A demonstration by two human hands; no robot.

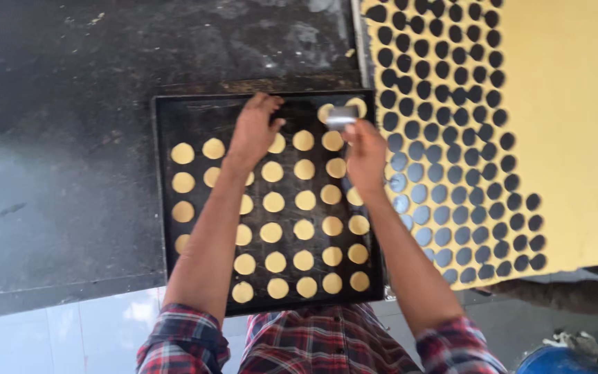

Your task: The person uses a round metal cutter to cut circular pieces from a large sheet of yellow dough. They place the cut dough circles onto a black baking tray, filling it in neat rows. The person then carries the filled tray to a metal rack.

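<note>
Head view, black tray (162,180) holding dough rounds (304,200), maybe forty

Both arms stretched forward, hands side by side

The left hand (254,131) reaches toward twelve o'clock, palm down, fingers curled loosely downward, wrist straight, bare forearm running back toward six o'clock to a rolled plaid sleeve. The right hand (365,152) sits at its three o'clock, slightly nearer the body, fingers pinched together at the tips pointing to eleven o'clock; its forearm angles back toward five o'clock.
</note>
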